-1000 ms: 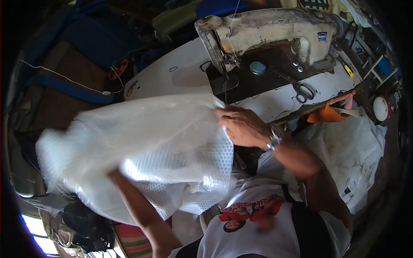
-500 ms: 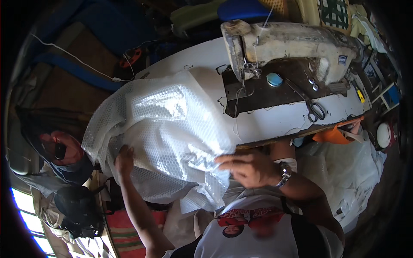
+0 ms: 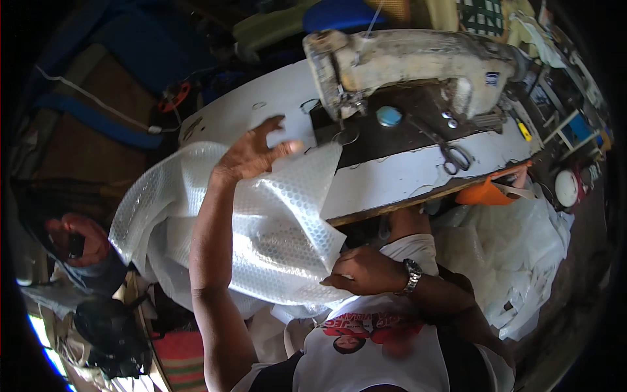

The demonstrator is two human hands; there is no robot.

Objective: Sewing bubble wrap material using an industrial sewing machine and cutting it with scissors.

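Left hand (image 3: 258, 151) spread over bubble wrap (image 3: 281, 219), right hand (image 3: 369, 271) closed on its edge.
Left: fingers wide apart, nothing held. Right: fingers curled, pinching sheet margin just off the surface's near edge. Bubble wrap overlaps near left edge of white surface (image 3: 398, 171), hangs below it toward lap. Sewing machine (image 3: 405, 62) toward far edge; round blue disc (image 3: 388, 116) and scissors (image 3: 447, 146) in front, scissors closer to near edge.
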